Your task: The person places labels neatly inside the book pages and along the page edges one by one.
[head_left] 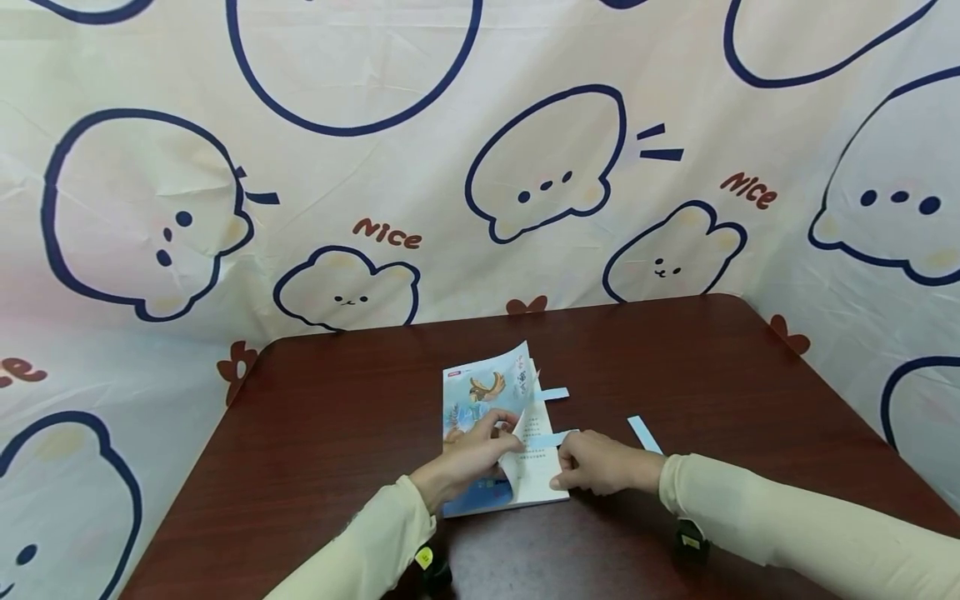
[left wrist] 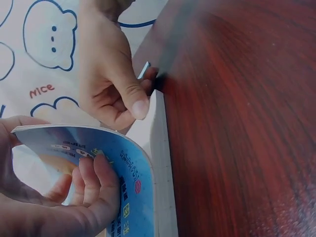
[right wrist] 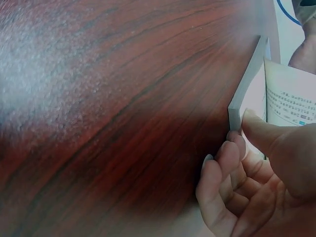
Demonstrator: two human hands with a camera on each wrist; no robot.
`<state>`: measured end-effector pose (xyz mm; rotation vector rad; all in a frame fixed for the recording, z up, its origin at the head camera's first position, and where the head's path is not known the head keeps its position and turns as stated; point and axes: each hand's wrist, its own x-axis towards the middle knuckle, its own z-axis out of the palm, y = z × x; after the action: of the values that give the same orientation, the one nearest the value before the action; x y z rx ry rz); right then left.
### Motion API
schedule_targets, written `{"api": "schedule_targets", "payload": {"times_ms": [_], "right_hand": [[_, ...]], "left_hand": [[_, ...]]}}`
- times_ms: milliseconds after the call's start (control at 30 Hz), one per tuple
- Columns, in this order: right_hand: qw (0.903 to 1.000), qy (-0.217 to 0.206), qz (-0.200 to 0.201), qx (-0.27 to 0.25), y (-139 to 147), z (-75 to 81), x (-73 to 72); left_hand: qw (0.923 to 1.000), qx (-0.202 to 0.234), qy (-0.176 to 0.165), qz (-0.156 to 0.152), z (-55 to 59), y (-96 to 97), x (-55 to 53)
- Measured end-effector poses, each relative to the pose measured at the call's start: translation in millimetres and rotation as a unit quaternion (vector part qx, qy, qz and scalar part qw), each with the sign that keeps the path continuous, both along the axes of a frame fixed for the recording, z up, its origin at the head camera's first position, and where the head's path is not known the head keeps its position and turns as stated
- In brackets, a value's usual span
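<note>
A book (head_left: 480,497) with a light blue illustrated cover lies on the table, its cover and front pages lifted and curved at the right side. My left hand (head_left: 480,448) grips these lifted leaves; in the left wrist view its fingers curl against the blue cover (left wrist: 129,153). My right hand (head_left: 602,462) pinches the book's right edge near the lower corner, the thumb on the printed page (right wrist: 289,98) and the fingers beside and under the edge. A light blue paper strip (head_left: 546,439) lies across the open page, reaching to the right hand. Another blue strip (head_left: 553,393) sticks out higher up.
A third light blue strip (head_left: 643,433) lies on the dark brown wooden table (head_left: 360,417), behind the right wrist. A cloth printed with cartoon figures (head_left: 420,183) hangs around the table's back and sides.
</note>
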<state>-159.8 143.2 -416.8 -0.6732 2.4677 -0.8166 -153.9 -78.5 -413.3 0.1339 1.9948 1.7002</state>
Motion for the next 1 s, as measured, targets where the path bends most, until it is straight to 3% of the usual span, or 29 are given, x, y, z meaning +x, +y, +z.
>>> {"api": "schedule_targets", "payload": {"times_ms": [267, 667, 1000], "right_hand": [[0.9997, 0.000, 0.018, -0.018, 2.9, 1.2, -1.5], [0.9994, -0.024, 0.011, -0.021, 5.3, 5.3, -2.9], [0.9996, -0.010, 0.016, -0.022, 10.1, 12.3, -7.6]], "left_hand": [[0.9996, -0.028, 0.010, -0.001, -1.8, 2.4, -0.1], [0.9991, -0.029, 0.028, -0.013, -1.3, 4.8, 1.0], [0.9984, -0.037, 0.040, -0.014, -1.8, 5.5, 1.2]]}}
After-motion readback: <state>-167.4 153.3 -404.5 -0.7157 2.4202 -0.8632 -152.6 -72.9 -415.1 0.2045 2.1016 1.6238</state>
